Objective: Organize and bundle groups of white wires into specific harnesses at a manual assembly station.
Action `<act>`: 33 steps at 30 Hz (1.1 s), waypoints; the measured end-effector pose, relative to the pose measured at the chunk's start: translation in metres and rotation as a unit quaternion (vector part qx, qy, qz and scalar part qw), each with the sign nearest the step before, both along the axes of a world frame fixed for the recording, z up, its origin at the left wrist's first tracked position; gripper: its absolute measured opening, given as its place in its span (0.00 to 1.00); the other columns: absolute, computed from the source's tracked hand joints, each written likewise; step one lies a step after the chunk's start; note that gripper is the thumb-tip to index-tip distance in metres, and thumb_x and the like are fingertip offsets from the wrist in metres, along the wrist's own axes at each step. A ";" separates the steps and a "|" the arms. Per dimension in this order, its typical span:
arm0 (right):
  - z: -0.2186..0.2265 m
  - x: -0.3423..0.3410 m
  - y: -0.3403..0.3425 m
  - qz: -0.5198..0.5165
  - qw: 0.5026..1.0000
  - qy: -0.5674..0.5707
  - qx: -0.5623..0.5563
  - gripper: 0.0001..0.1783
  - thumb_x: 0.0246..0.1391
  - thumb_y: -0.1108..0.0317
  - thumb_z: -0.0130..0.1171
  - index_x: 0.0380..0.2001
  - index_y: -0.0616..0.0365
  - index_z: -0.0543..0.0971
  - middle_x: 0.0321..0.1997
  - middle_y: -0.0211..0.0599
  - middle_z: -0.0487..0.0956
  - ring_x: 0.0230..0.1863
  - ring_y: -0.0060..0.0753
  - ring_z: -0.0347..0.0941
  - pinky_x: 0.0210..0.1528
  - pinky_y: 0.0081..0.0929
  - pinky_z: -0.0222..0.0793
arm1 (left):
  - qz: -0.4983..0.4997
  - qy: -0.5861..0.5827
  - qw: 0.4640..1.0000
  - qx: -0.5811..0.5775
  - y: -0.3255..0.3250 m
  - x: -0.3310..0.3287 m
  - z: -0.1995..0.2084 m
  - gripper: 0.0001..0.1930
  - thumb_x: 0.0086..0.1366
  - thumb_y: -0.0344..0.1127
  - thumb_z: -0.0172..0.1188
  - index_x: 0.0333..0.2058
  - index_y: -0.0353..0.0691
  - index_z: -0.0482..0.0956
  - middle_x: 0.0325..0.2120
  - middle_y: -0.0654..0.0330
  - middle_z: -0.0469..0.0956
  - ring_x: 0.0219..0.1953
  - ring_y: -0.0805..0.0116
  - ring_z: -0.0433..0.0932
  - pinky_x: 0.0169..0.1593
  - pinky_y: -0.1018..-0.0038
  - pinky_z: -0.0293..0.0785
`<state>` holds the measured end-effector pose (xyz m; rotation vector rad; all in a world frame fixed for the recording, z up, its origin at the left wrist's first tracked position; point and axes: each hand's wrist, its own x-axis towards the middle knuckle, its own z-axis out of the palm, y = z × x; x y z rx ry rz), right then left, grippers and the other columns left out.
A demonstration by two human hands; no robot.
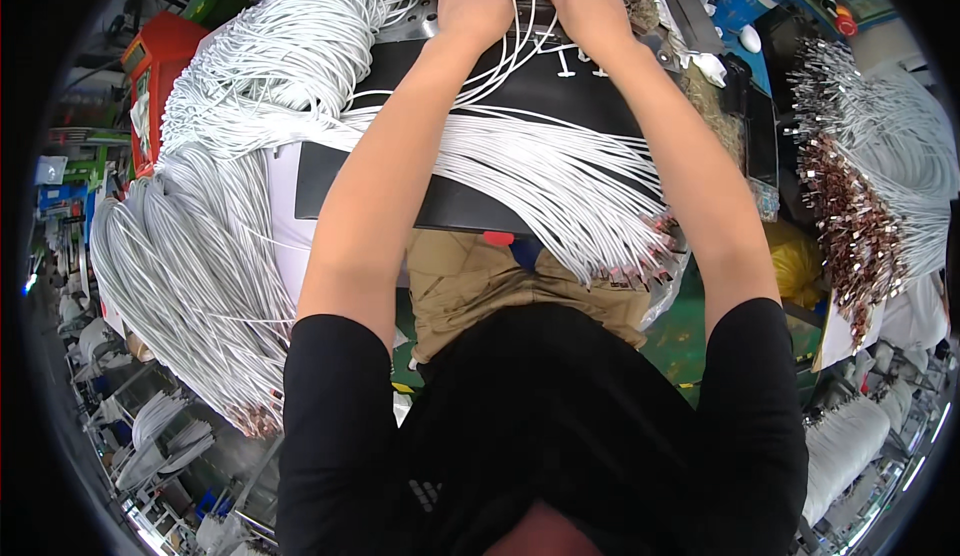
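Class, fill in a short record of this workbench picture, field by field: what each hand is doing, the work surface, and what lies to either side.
left hand: on thin white cables at the bench's far edge
right hand: beside it, on the same cables
surface: black mat
across mat: white cable bundle
left side: looped white cables
right side: metal-tipped cables

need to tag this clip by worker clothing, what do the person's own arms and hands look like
Both arms are bare from the upper arm down: the person wears a black short-sleeved top whose sleeves end above the elbows. The left hand and right hand are bare too, with no gloves. No watch, band or ring shows on the wrists or on the fingers that are in view. Tan trousers show below the top.
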<state>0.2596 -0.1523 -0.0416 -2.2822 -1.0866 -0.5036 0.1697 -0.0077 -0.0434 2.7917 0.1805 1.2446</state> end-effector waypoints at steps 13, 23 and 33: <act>-0.126 -0.214 -0.314 -0.099 0.974 0.197 0.045 0.05 0.51 0.73 0.61 0.31 0.62 0.79 0.28 0.38 0.75 0.32 0.32 0.71 0.37 0.32 0.66 | -0.034 0.035 0.414 -0.909 -0.076 -0.332 -0.097 0.15 0.73 0.41 0.54 0.34 0.34 0.78 0.28 0.58 0.80 0.30 0.70 0.79 0.38 0.75 0.74; -0.183 -0.254 -0.320 -0.022 0.961 0.272 -0.048 0.18 0.49 0.74 0.61 0.46 0.60 0.79 0.51 0.42 0.78 0.55 0.43 0.73 0.62 0.41 0.64 | 0.089 -0.066 0.530 -0.841 -0.053 -0.336 -0.130 0.10 0.72 0.38 0.55 0.36 0.37 0.77 0.30 0.59 0.80 0.32 0.70 0.78 0.39 0.73 0.76; -0.189 -0.227 -0.320 0.084 0.877 0.469 0.053 0.27 0.51 0.73 0.62 0.57 0.56 0.73 0.55 0.41 0.76 0.56 0.41 0.73 0.57 0.35 0.70 | 0.059 -0.080 0.530 -0.842 -0.051 -0.336 -0.138 0.14 0.73 0.44 0.54 0.37 0.37 0.75 0.30 0.59 0.80 0.31 0.69 0.78 0.37 0.74 0.76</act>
